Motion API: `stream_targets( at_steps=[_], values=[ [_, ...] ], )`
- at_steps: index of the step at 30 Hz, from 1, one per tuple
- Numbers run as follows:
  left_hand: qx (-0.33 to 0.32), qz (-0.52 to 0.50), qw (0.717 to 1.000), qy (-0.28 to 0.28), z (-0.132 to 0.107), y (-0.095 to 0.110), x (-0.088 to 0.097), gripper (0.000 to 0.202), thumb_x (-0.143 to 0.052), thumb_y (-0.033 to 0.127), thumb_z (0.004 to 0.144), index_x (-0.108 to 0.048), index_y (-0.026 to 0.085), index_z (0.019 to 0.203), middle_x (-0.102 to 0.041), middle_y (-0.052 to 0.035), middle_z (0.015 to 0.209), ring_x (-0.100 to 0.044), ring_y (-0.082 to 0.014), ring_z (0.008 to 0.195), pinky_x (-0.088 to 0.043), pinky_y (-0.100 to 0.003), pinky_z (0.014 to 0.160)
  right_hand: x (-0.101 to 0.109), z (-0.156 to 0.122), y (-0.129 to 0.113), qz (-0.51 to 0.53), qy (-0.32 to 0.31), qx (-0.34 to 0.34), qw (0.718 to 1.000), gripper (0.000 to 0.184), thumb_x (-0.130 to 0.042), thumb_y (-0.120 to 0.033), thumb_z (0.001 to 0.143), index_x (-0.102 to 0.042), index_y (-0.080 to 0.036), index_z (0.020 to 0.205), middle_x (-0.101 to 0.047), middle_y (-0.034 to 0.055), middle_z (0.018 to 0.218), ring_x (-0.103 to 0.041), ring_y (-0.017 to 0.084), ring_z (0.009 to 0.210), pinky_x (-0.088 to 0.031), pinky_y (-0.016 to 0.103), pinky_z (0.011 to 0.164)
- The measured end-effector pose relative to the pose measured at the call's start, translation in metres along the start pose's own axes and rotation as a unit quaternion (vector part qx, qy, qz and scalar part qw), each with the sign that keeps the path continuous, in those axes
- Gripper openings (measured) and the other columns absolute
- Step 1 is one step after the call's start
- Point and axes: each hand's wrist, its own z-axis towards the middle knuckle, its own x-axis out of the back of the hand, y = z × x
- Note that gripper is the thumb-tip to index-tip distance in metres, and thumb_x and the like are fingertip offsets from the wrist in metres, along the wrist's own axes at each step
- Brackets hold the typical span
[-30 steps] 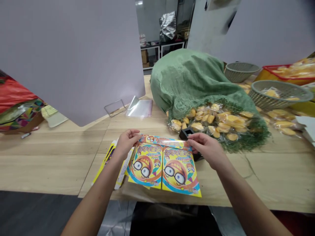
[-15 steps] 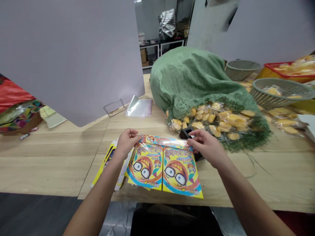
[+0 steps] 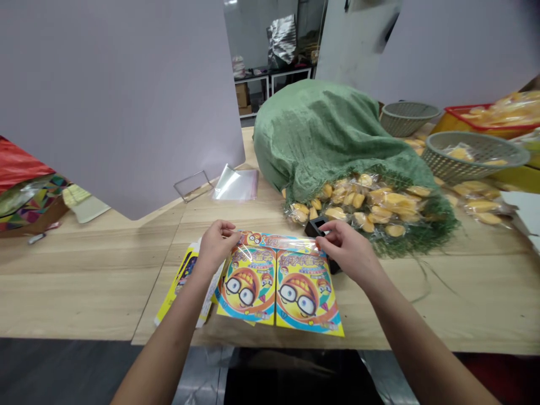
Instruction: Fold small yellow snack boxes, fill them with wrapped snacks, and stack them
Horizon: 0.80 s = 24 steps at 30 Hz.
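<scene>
Cartoon-printed packaging (image 3: 287, 281) spans the space between my two hands, by the front edge of the table (image 3: 84, 281); I cannot tell whether its lower side touches the wood. My left hand (image 3: 217, 244) is nearly closed, thumb and forefinger pinching the left end of the glossy top strip (image 3: 278, 242), the other fingers curled. My right hand (image 3: 348, 247) pinches the strip's right end, its fingers bent and slightly parted. Below the strip, two yellow panels (image 3: 247, 289) with bespectacled faces reach toward me. Just beyond my right fingers sits a black object (image 3: 313, 226), partly hidden. A yellow carton (image 3: 177, 292) lies beneath my left forearm, near the table's front edge. Farther back, wrapped yellow pieces (image 3: 392, 208) show at the near side of a green cloth (image 3: 320, 135).
</scene>
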Motion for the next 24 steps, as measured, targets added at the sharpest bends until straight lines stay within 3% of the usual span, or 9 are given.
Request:
stream_targets(
  at_steps=[5,14,24],
  values=[
    [-0.027,0.07,0.997,0.012,0.0,0.0,-0.002,0.028,-0.065,0.028,0.065,-0.058,0.021,0.091,-0.065,0.0003,0.071,-0.063,-0.0195,0.069,-0.042,-0.027,0.061,0.001,-0.005,-0.009,-0.036,0.011,-0.008,0.999,0.016,-0.058,-0.03,0.077,-0.057,-0.023,0.092,-0.067,-0.001,0.072,-0.062,0.018,0.066,-0.042,0.028,0.06],
    [-0.087,0.133,0.987,0.026,-0.008,0.003,-0.006,0.027,-0.062,0.028,0.072,-0.058,0.024,0.099,-0.065,0.0008,0.074,-0.06,-0.0202,0.07,-0.037,-0.027,0.063,-0.002,-0.012,-0.02,-0.11,0.024,0.053,0.992,0.013,-0.052,-0.022,0.079,-0.056,-0.022,0.091,-0.063,-0.0005,0.069,-0.059,0.018,0.065,-0.037,0.026,0.059],
    [-0.087,0.136,0.987,0.015,-0.006,0.002,-0.004,0.033,-0.06,0.028,0.075,-0.053,0.023,0.107,-0.062,0.0005,0.077,-0.06,-0.0198,0.071,-0.04,-0.029,0.065,-0.002,-0.014,-0.022,-0.099,0.012,0.042,0.994,0.014,-0.053,-0.023,0.081,-0.056,-0.021,0.095,-0.062,-0.0006,0.071,-0.056,0.016,0.065,-0.036,0.026,0.059]
  ],
)
